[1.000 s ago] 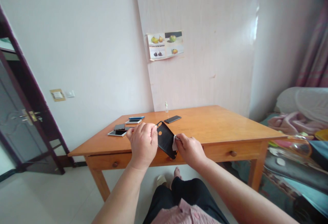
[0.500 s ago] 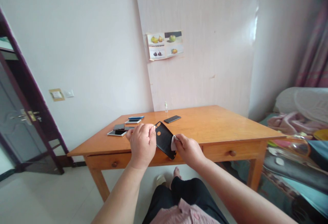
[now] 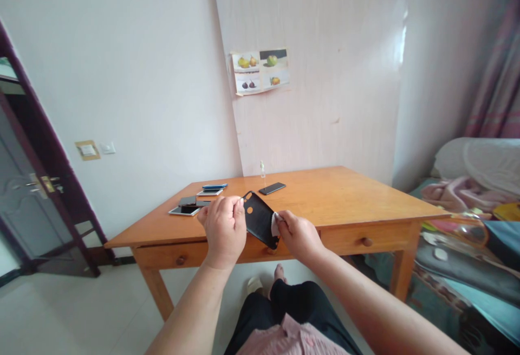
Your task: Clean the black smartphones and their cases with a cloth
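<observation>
A black phone case [image 3: 259, 218] is held up over the table's front edge, tilted, with its camera cutout and round hole toward the upper left. My left hand [image 3: 225, 228] is closed on the case's upper left end. At the opposite end, my right hand [image 3: 299, 234] pinches a small white cloth or tissue [image 3: 275, 225] against the case's edge. The fingertips of that hand are partly hidden by the cloth. Beyond the case a black phone [image 3: 272, 188] lies on the table.
The wooden table [image 3: 333, 203] has two drawers in front. Several phones and tablets, including a white-edged one [image 3: 183, 211], lie at its left. A small clear spray bottle [image 3: 262, 169] stands at the back. To the right is a bed with a pink blanket [image 3: 467, 192] and other items.
Both hands keep their hold on the case and cloth, with the case's angle shifted very slightly. The whole view has drifted a little to the left.
</observation>
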### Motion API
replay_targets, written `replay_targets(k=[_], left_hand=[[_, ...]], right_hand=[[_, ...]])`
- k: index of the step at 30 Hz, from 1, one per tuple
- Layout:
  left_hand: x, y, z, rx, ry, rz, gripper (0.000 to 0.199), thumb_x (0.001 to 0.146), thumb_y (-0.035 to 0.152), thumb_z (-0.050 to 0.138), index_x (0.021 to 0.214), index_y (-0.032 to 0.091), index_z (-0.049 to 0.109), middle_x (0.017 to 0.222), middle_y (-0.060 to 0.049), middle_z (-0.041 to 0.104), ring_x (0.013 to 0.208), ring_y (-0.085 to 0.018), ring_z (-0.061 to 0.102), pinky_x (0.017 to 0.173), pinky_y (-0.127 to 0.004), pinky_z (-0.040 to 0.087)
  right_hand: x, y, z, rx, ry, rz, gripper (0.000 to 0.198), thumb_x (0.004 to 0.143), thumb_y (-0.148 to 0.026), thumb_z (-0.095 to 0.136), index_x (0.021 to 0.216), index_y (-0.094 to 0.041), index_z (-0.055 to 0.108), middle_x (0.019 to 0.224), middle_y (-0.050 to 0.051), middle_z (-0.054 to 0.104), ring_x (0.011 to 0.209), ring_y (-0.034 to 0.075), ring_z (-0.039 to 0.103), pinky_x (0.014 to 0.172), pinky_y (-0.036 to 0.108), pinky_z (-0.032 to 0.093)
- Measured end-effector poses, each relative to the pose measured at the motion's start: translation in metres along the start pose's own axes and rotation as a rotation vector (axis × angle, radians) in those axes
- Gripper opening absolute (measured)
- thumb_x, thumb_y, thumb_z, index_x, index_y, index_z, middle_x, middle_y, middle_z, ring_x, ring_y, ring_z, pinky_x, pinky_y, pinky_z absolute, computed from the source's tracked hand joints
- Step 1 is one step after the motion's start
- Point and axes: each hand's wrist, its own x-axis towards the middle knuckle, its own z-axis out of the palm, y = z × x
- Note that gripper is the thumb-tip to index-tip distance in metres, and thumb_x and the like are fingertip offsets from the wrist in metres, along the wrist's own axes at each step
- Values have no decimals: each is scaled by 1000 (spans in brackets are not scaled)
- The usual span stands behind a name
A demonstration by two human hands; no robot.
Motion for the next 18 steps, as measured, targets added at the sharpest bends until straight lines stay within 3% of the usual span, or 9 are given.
replay_targets(k=[4, 7, 9, 11, 14, 18], left_hand=[[-4, -10, 2, 67, -13, -39, 20, 94, 33, 47, 91, 22, 63, 90, -5, 68, 92, -24, 58, 90, -40, 30], [-9, -6, 4, 169, -20, -41, 30, 91, 35, 52, 116, 21, 60, 112, -11, 66, 105, -30, 55, 93, -46, 30], [-12, 3, 4, 194, -28, 15, 44, 89, 33, 55, 132, 21, 52, 130, -14, 58, 119, -34, 49, 100, -51, 26], [-13, 12, 4, 175, -85, 119, 45, 88, 28, 55, 133, 24, 51, 135, -11, 56, 128, -34, 42, 108, -55, 17], [-13, 23, 6, 142, -206, 241, 28, 90, 23, 53, 115, 29, 63, 115, -5, 69, 124, -31, 46, 112, -60, 3], [-12, 24, 7, 160, -276, 250, 21, 93, 25, 48, 86, 27, 68, 82, -3, 70, 102, -27, 55, 112, -61, 3]], right_hand=[[3, 12, 4, 67, 7, 6, 22, 95, -26, 38, 98, -23, 60, 79, 2, 70, 72, 16, 63, 61, 24, 33], [8, 11, -7, 0, 52, -48, 21, 95, -24, 39, 98, -22, 60, 85, 4, 69, 77, 17, 62, 66, 24, 35], [11, 7, -15, -70, 56, -94, 21, 95, -23, 40, 95, -20, 60, 86, 6, 69, 80, 18, 62, 68, 25, 35], [12, 1, -21, -126, 42, -140, 21, 95, -23, 40, 93, -19, 60, 87, 7, 69, 80, 18, 62, 69, 26, 36], [13, -8, -24, -166, 17, -218, 21, 96, -23, 41, 94, -18, 61, 88, 8, 69, 82, 18, 62, 71, 26, 36], [11, -6, -15, -110, 45, -214, 21, 94, -21, 42, 103, -19, 61, 94, 8, 70, 87, 19, 62, 72, 26, 37]])
